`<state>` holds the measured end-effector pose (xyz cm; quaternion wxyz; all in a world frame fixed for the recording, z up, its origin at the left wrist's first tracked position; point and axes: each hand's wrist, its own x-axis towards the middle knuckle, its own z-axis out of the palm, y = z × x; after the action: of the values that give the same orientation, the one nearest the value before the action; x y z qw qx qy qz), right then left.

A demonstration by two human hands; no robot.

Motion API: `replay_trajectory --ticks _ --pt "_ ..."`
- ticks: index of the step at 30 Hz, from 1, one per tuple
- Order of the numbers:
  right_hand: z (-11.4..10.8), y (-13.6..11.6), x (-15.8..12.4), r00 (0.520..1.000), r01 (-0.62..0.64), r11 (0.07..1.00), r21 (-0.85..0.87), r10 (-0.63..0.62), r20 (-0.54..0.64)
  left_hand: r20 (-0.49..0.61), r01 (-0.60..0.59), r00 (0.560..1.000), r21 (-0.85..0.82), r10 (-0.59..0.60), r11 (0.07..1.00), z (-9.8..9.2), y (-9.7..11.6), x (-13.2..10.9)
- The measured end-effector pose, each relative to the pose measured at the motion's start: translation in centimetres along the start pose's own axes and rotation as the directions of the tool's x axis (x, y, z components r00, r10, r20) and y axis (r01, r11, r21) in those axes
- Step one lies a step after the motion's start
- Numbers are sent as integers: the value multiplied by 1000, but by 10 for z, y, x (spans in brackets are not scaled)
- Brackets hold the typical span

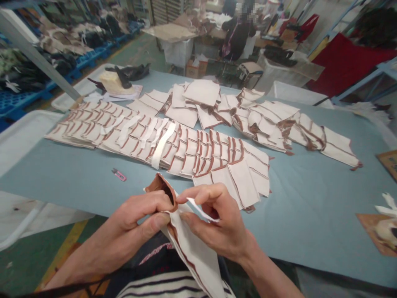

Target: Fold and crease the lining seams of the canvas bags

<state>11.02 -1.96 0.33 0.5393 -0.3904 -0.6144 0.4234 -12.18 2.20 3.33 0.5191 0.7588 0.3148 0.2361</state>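
A cream panel piece with brown edging (198, 252) is held up in front of my body, its brown inner side showing at the curled top end. My left hand (139, 217) grips that top edge between thumb and bent fingers. On the other side, my right hand (220, 219) pinches the same piece near its brown edge, with the index fingertip against the rim. A narrow white strip (201, 210) is tucked among the right hand's fingers. Just beyond lie overlapping cream panels with brown edges (214, 153), and several white strips (163, 145) rest across them.
A pink-handled small tool (119, 174) lies on the blue-grey table (310, 215). Loose cream pieces (201, 93) are heaped at the back. A yellowish block (114, 83) stands at the back left, a brown board (376, 234) at the right. A person (237, 35) is in the background.
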Motion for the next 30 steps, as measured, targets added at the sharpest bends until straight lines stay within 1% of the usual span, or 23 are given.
replay_trajectory --ticks 3,5,8,12,15,18,20,22,24,26,30 --pt "-10 -2 13 981 130 988 -84 -115 159 -8 -17 1000 -8 17 1000 -2 0 3" --pt "-14 -5 20 967 167 979 -116 -140 214 -8 -2 1000 -22 1 1000 -3 -1 4" --pt "-18 -8 28 952 155 978 -136 -111 285 13 46 999 -15 -46 999 -4 -3 4" --pt "-22 -12 34 910 166 965 -205 -70 409 36 98 994 19 -99 995 -8 -1 6" --pt "-24 -14 36 903 177 948 -264 -51 426 47 105 993 32 -106 994 -10 1 8" --pt "-25 -17 38 907 146 940 -307 -4 420 63 112 992 11 -113 994 -10 1 10" --pt "-24 -20 39 895 132 931 -339 35 444 69 126 990 -32 -123 992 -9 0 11" --pt "-23 -22 41 877 147 918 -369 52 478 69 142 988 -81 -136 987 -7 -1 12" --pt "-22 -24 42 864 203 899 -387 22 504 78 156 986 -118 -148 981 -6 -2 13" --pt "-20 -25 43 849 287 872 -396 -41 527 99 163 984 -143 -149 976 -5 -2 14" --pt "-15 -24 42 802 443 801 -401 -154 578 149 190 975 -165 -166 968 -3 -3 15"
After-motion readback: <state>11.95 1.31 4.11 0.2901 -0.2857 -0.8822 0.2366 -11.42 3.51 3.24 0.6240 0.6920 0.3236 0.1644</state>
